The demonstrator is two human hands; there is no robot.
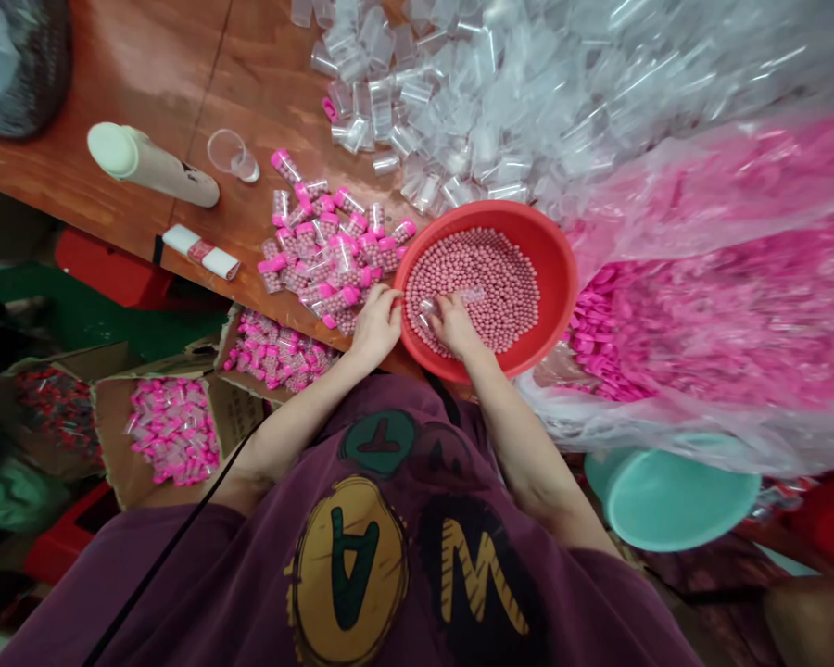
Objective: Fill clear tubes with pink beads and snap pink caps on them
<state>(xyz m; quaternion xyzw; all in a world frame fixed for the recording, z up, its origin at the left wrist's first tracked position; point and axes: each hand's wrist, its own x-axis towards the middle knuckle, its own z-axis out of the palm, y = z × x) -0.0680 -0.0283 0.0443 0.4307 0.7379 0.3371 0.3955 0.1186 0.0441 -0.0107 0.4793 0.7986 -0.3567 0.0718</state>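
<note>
A red basin (556, 269) holds many small pink beads (500, 278) and stands at the table's front edge. Inside it, my right hand (454, 324) is closed around a small clear plastic tube (427, 313), low among the beads. Another clear tube (471, 295) lies on the beads just past my fingers. At the basin's left rim, my left hand (377, 326) is closed with its fingertips on the edge. Beside that hand is a pile of filled, pink-capped tubes (334, 250).
Clear empty tubes (459, 93) cover the back of the table. A plastic bag of pink caps (723, 306) lies right, above a teal tub (681, 496). At left are a white bottle (149, 167), a clear cup (233, 156) and, lower, cardboard boxes (240, 408) of filled tubes.
</note>
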